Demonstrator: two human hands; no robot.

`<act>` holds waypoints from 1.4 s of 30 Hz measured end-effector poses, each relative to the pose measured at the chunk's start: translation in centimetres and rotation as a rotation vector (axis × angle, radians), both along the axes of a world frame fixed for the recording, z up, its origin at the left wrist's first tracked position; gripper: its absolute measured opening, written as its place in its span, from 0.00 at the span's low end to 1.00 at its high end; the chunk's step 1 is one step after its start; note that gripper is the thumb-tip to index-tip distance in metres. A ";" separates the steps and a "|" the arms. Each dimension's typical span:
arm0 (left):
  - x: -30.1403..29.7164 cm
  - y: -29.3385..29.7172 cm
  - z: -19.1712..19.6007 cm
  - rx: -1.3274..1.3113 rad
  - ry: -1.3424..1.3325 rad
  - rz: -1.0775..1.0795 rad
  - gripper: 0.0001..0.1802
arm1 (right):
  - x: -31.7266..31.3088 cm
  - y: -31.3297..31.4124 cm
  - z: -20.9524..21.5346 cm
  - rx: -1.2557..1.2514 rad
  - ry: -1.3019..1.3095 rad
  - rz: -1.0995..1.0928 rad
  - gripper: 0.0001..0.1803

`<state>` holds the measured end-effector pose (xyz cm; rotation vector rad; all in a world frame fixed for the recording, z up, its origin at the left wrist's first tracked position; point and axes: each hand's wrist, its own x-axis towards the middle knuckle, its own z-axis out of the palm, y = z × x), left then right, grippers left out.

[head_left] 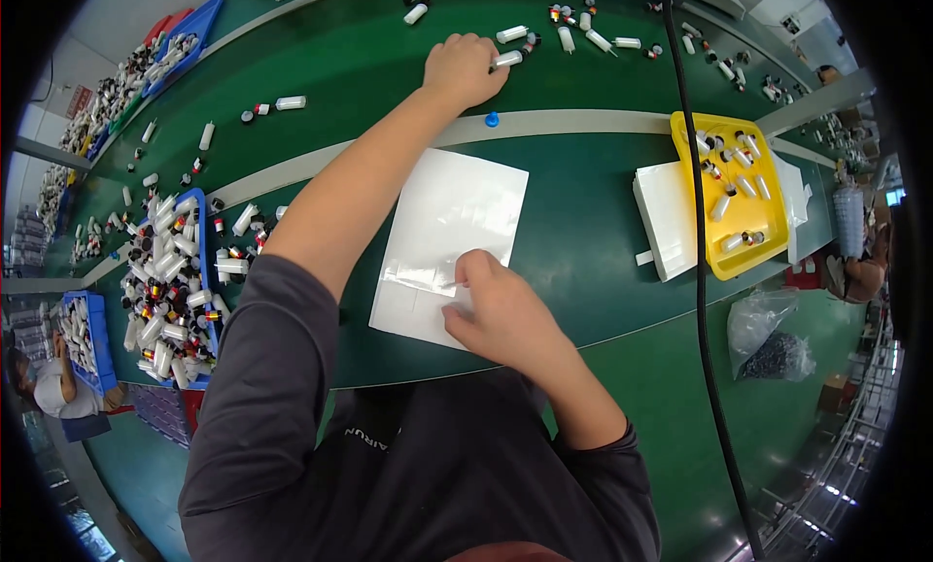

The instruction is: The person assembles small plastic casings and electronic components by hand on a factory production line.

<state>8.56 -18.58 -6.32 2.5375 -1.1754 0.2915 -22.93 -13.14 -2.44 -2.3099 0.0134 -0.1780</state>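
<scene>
White bottle (pixel 507 60) lies on the green surface (pixel 360 67), long axis running right and slightly away, another bottle (pixel 511 34) just beyond. Left hand (pixel 465 73) touches it, finger grip unclear; right hand (pixel 510 317), fingers apart, over white sheet (pixel 457 203).

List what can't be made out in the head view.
All in the head view:
Left hand: its palm, hidden by its own back.
Right hand: its palm, hidden by its own back and fingers.
Blue bin: its floor, buried under bottles.
Clear bag: its dark contents, too small and blurred.
</scene>
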 end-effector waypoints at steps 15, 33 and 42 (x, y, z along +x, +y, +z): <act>-10.3 16.0 7.0 -1.389 1.941 -0.175 0.21 | 9.3 -0.8 2.3 0.388 -0.330 -0.111 0.33; -12.1 16.5 5.6 -0.920 1.360 -0.331 0.25 | 11.1 -1.9 -2.6 -0.056 -0.904 -0.258 0.30; -10.5 17.6 5.9 -0.833 1.291 -0.438 0.23 | 9.7 -3.4 0.0 0.794 -0.611 -0.210 0.12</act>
